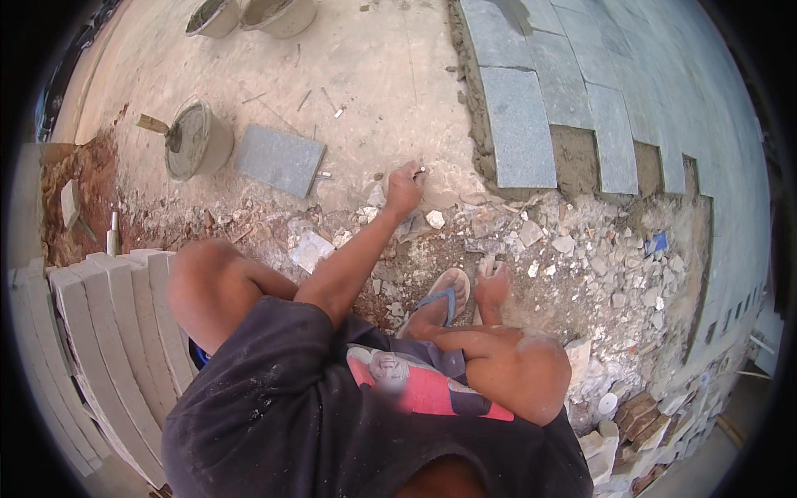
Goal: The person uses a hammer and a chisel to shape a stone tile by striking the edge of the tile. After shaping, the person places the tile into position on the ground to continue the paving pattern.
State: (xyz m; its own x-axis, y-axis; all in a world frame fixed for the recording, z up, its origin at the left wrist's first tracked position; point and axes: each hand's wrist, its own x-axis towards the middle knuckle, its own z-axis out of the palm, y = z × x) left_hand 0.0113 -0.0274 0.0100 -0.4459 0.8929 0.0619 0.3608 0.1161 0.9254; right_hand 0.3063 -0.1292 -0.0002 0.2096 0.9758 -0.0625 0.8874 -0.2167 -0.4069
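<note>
My left hand [404,191] is closed low over the bare concrete, just left of the laid slabs' mortar edge. A small pale tip shows at its fingers; what it belongs to I cannot make out. Down by the rubble, beside my sandalled foot [440,305], my right hand [491,289] is closed, with something pale and dusty at its fingertips that is too unclear to name. Grey stone slabs [519,124] lie bedded at the right, their near edge stepped, with bare mortar [574,158] in the gaps. A loose grey slab [281,159] rests left of my left hand.
A mortar bucket [209,148] with a wooden-handled tool [153,124] stands at the left; two more buckets [286,21] sit farther back. Pale slabs [112,332] are stacked on edge beside my left knee. Broken rubble [614,274] spreads along the right. A hammer-like tool [113,236] stands at far left.
</note>
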